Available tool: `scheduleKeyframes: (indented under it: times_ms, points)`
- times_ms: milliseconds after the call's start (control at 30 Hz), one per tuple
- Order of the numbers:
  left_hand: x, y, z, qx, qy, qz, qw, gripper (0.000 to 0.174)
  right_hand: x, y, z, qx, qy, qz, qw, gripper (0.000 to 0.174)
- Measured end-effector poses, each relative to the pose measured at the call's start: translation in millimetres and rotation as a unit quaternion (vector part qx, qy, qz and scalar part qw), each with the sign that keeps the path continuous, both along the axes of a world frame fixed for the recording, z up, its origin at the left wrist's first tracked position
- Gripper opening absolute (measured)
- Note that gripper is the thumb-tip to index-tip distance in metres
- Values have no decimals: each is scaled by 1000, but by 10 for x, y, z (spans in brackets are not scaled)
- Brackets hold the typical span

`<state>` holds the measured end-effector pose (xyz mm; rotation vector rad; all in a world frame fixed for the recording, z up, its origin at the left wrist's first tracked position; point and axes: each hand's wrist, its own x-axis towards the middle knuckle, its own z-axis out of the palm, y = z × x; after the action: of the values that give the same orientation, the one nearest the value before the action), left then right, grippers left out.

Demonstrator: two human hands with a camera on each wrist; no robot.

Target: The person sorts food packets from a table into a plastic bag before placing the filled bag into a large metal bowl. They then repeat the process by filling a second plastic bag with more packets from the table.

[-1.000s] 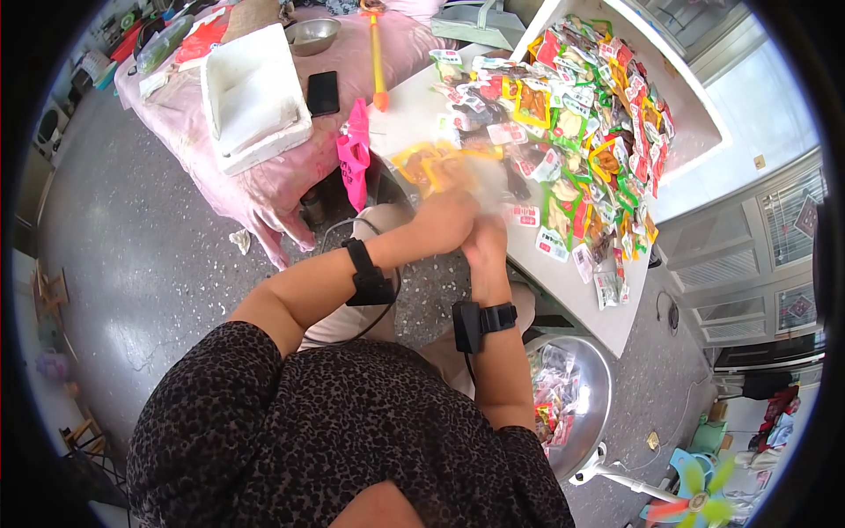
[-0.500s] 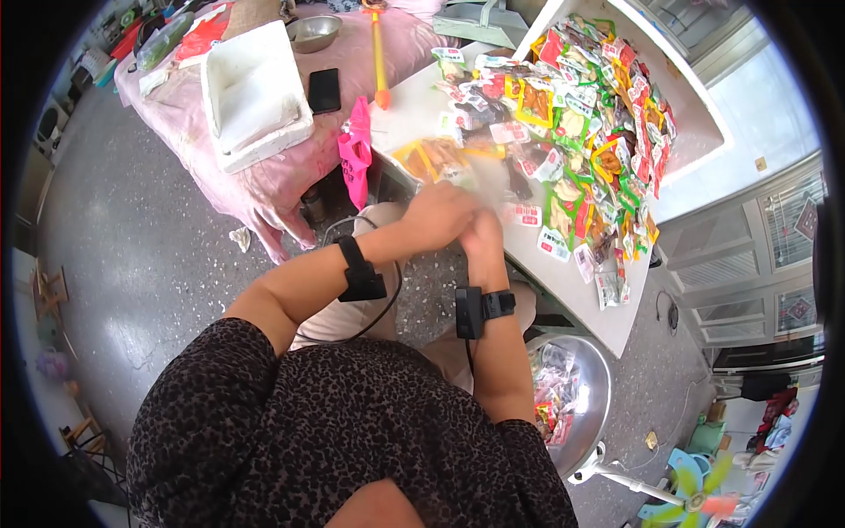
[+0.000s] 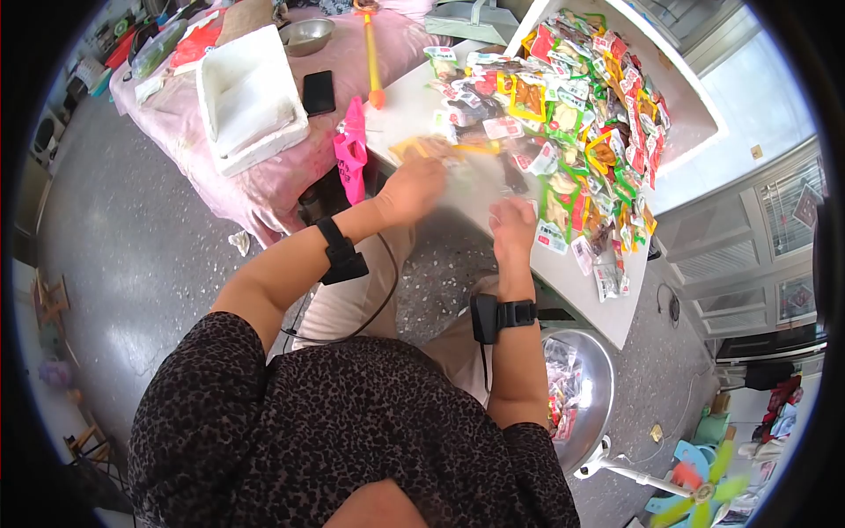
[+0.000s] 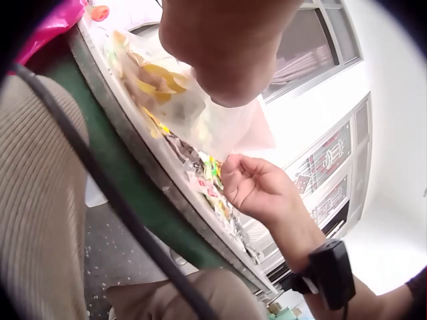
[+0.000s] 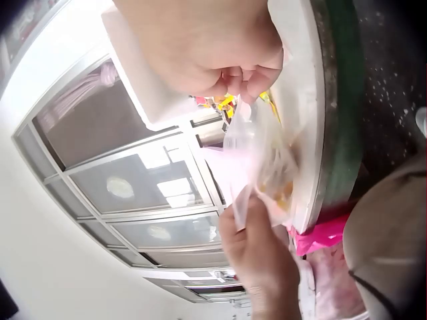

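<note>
A clear plastic bag (image 5: 257,150) with yellow-edged packets (image 4: 157,80) in it stretches between my two hands over the near edge of the white table (image 3: 405,123). My left hand (image 3: 414,191) pinches one side of the bag's mouth between thumb and fingers, as the right wrist view shows. At the other side, the fingers of my right hand (image 3: 512,231) are curled on the bag's edge. The bag's lower part rests by the table edge. Close to the right hand lies a big heap of small snack packets (image 3: 572,132), red, green and yellow.
A white foam box (image 3: 251,97) and a black phone (image 3: 319,93) lie on the pink cloth (image 3: 176,132) at left. A pink bag (image 3: 351,154) hangs by the table corner. At lower right stands a metal basin (image 3: 598,396) holding packets, beside a small fan (image 3: 701,495).
My hands were close together at the bag's mouth. Now they are apart, the left one moved left and up, the right one moved right, with the bag spread between them.
</note>
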<state>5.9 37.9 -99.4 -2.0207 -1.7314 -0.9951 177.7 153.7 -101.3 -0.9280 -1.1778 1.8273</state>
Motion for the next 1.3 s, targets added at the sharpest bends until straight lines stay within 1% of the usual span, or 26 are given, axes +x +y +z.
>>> scheduleKeyframes:
  times_ms: [67,133,167,200,233,267,300,367,400,500,533,600,733,800,833,900,933,967,1000,1033,1067,1100,1167,1233,1267,1300]
  points:
    - [-64,37,155,-9,-76,-16,997,18,55,140,15,92,-54,4,994,31]
    - [-111,82,318,0,-168,-29,985,15,57,226,69,203,-42,15,978,35]
    - [-136,82,417,-36,-215,-27,976,16,62,252,96,258,-36,21,965,37]
    - [-156,76,542,-71,-261,-25,962,17,73,243,194,253,-51,41,965,41]
    - [-175,75,658,-105,-306,-23,946,19,70,230,280,248,-42,51,967,41]
    - [-201,88,759,-120,-313,-26,942,16,60,227,361,243,-33,62,968,41]
    - [-189,90,816,-131,-398,-52,907,16,57,230,405,238,-23,72,968,42]
    - [-164,108,885,-150,-556,-102,811,15,84,259,403,187,7,168,968,46]
    - [-153,111,881,-163,-601,-129,772,15,94,253,420,160,22,216,963,49]
    - [-45,81,869,-120,-714,-216,655,17,118,65,426,48,75,269,959,39]
    - [18,47,910,-106,-726,-231,639,18,90,-23,427,47,96,265,958,27]
    - [155,-37,1013,-79,-750,-258,604,19,103,-146,443,63,104,238,964,22]
    - [228,-50,999,-71,-767,-243,590,20,111,-212,438,113,141,174,968,12]
    - [201,-30,905,-69,-773,-245,581,19,132,-211,526,135,150,168,965,10]
    - [180,-31,840,-84,-769,-267,574,20,157,-217,595,146,153,166,963,10]
    - [123,-48,712,-114,-760,-309,560,21,214,-273,802,206,67,131,967,9]
    - [134,-49,685,-113,-758,-299,569,22,232,-294,919,235,24,114,965,10]
    - [166,-61,658,-112,-755,-289,578,23,264,-272,1010,322,-40,102,941,10]
    - [191,-74,641,-111,-753,-278,587,24,312,-237,1094,404,-104,88,905,11]
    - [194,-91,630,-129,-746,-284,589,25,333,-261,1218,481,-167,73,858,12]
    - [190,-116,621,-148,-738,-290,590,25,346,-338,1370,511,-196,48,836,13]
    - [189,-140,610,-166,-731,-296,592,26,355,-321,1398,524,-204,70,824,13]
    - [246,-142,633,-167,-734,-289,592,25,379,-231,1451,552,-217,112,798,14]
    - [305,-147,744,-157,-733,-285,597,23,408,-235,1459,471,-180,137,853,13]
    - [291,-134,717,-156,-724,-287,608,22,433,-244,1452,428,-162,149,877,13]
    - [275,-112,674,-155,-715,-289,618,21,457,-239,1423,426,-167,149,876,13]
